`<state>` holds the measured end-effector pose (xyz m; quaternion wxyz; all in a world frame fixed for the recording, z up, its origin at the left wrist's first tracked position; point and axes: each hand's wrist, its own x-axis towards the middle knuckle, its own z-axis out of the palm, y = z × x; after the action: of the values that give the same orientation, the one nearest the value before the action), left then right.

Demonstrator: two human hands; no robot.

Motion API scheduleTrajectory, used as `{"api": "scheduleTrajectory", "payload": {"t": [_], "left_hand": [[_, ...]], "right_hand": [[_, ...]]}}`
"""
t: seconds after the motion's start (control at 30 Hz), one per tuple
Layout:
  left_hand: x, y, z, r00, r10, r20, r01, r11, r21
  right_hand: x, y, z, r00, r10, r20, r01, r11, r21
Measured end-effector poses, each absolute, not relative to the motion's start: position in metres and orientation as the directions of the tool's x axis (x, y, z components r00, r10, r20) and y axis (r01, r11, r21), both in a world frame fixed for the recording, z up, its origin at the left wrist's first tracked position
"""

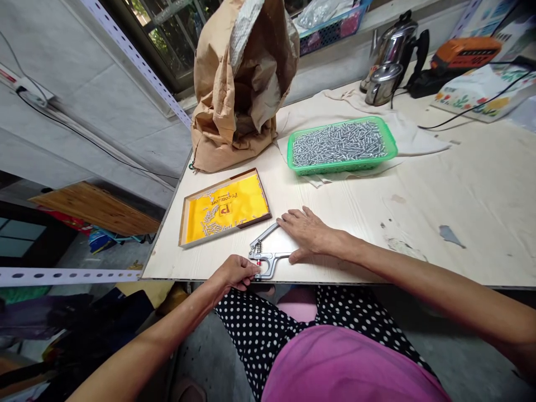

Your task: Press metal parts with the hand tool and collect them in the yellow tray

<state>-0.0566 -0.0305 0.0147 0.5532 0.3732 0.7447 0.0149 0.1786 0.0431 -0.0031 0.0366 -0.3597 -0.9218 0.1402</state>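
Grey metal snap fastener pliers [268, 267] lie at the table's front edge, their handles spread apart. My right hand [307, 231] spans them, fingers over the upper handle and thumb at the lower one. At the jaw, beside a small red part, my left hand [238, 271] is closed in a pinch. Whatever is between its fingertips is too small to make out. Beyond the pliers stands a shallow box [196, 239] with a yellow bottom, holding scattered small metal pieces. Behind it to the right, a green plastic basket [341, 167] is full of similar silvery pieces.
A large open brown paper bag [218, 148] stands at the back left. A metal kettle [396, 42], a small metal pot [383, 86] and an orange-and-black device [464, 53] with a black cable are at the back right. Cloth [414, 134] lies under the basket.
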Motion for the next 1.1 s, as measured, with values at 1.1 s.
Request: {"api": "scheduleTrajectory", "payload": {"t": [1.1], "left_hand": [[-0.006, 0.001, 0.015, 0.593, 0.784, -0.184, 0.804, -0.561, 0.198]], "right_hand": [[0.199, 0.009, 0.011, -0.671, 0.741, -0.03, 0.702, 0.621, -0.348]]}}
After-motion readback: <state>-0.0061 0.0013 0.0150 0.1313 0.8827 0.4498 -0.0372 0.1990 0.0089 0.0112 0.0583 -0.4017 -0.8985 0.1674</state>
